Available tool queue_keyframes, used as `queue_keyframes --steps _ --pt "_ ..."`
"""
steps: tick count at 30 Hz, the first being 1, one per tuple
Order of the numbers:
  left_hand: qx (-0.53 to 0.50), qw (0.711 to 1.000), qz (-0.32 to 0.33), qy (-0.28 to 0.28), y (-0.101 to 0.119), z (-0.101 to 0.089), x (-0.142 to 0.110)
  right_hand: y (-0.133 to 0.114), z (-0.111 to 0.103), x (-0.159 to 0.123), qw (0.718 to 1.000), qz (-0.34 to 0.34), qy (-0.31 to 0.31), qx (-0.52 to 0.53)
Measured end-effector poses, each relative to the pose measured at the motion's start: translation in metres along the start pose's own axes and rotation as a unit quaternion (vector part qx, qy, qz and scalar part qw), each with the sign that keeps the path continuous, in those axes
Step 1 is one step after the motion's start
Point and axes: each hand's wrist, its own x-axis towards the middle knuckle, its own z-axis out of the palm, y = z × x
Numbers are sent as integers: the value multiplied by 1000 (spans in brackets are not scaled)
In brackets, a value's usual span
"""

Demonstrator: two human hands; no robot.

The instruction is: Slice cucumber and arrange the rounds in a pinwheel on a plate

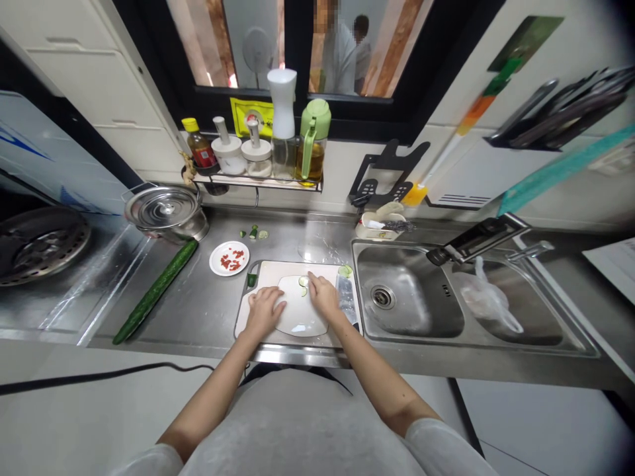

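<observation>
A white plate (299,316) lies on a pale cutting board (270,272) at the counter's front edge. My left hand (262,311) rests on the plate's left rim. My right hand (323,295) is at the plate's upper right, fingertips by a few thin cucumber slices (303,283) on the plate. A knife (346,297) lies on the board just right of my right hand. One slice (345,270) sits at the board's far right corner, and a cucumber end (252,279) at its left edge.
A whole cucumber (156,291) lies on the steel counter to the left, near a small plate of chopped red pieces (229,258) and a lidded pot (166,211). A double sink (411,301) is on the right with a plastic bag (489,301). Condiment bottles (282,125) stand on a rack behind.
</observation>
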Motion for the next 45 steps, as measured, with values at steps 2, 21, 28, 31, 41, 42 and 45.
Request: queue_keyframes --steps 2,21,28,31,41,42,45 --pt "6 997 -76 22 -16 -9 -8 9 -5 -11 998 23 43 41" --pt "63 990 -127 -19 -55 4 -47 12 6 -70 983 0 81 162" --pt "63 990 -126 28 -54 12 -52 10 6 -77 985 3 68 156" --pt "56 990 -126 36 -53 13 -51 9 7 -78 986 3 65 154" --pt "-62 985 -156 42 -43 -1 -48 6 5 -79 983 -1 61 173" --pt "-103 979 -168 44 -43 -3 -47 6 4 -78 982 0 62 180" --pt "-274 941 -189 58 -37 -10 -37 2 -1 -74 975 2 65 213"
